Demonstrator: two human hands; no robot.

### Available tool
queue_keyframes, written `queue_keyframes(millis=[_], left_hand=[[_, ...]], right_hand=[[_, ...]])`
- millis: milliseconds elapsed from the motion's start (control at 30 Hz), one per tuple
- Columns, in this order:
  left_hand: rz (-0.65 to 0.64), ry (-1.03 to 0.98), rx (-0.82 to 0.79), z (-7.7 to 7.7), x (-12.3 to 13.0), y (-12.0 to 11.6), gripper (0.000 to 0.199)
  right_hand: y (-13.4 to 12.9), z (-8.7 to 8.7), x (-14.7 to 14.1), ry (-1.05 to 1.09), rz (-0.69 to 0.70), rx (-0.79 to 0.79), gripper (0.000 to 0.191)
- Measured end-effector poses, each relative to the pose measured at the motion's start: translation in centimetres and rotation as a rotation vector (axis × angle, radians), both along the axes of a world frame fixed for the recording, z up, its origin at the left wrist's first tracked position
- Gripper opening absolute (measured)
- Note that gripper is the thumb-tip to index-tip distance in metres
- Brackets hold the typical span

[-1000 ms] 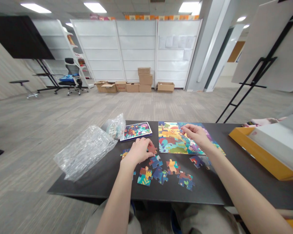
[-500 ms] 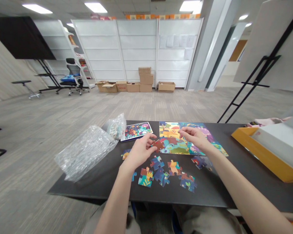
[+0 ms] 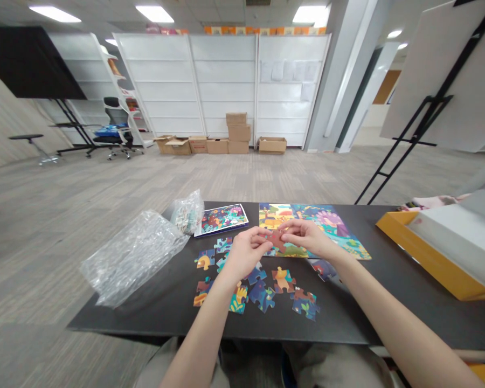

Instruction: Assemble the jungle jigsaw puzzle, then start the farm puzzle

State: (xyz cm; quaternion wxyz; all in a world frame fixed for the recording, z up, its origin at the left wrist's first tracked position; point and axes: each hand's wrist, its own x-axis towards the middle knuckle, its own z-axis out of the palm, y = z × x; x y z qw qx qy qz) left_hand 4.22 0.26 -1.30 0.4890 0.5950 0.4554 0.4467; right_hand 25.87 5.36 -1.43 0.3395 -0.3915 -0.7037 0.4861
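Apparent fitting step: left hand and right hand pinch a brown piece at the joined puzzle's eight o'clock; the next move likely calls for aligning tabs.

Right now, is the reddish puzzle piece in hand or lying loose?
In hand: the puzzle piece sits between left hand and right hand fingertips.

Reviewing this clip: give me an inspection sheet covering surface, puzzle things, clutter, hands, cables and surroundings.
Surface: black tabletop.
Puzzle things: joined puzzle section lying flat; loose pieces nearer the person.
Clutter: clear plastic packaging and picture card on the left, yellow box on the right.
Hands: left hand holds a reddish-brown piece; right hand at it too, grip unclear.
Cables: nothing seen.
Surroundings: white shelving, cardboard boxes, office chair, dark screen.
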Motion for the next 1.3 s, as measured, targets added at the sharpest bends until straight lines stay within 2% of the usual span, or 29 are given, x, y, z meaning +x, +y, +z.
queue_keyframes(millis=[233,667,867,1067,1300], left_hand=[[0.007,-0.063,-0.071,-0.1,0.0,0.3,0.020],[0.034,-0.059,0.005,-1.0,0.3,1.4,0.018],[0.029,-0.095,-0.011,-1.4,0.9,1.6,0.018],[0.040,-0.143,-0.056,-1.4,1.4,1.5,0.018],[0.061,-0.074,-0.052,-1.6,1.0,1.7,0.008]], right_hand=[[0.0,0.2,0.0,0.055,-0.033,0.039,0.037],[0.3,-0.1,0.0,0.050,-0.048,0.059,0.039],[0.3,-0.1,-0.2,0.061,-0.120,0.113,0.040],[0.6,-0.6,-0.5,0.076,-0.133,0.121,0.038],[0.7,-0.5,-0.7,0.065,-0.182,0.119,0.038]])
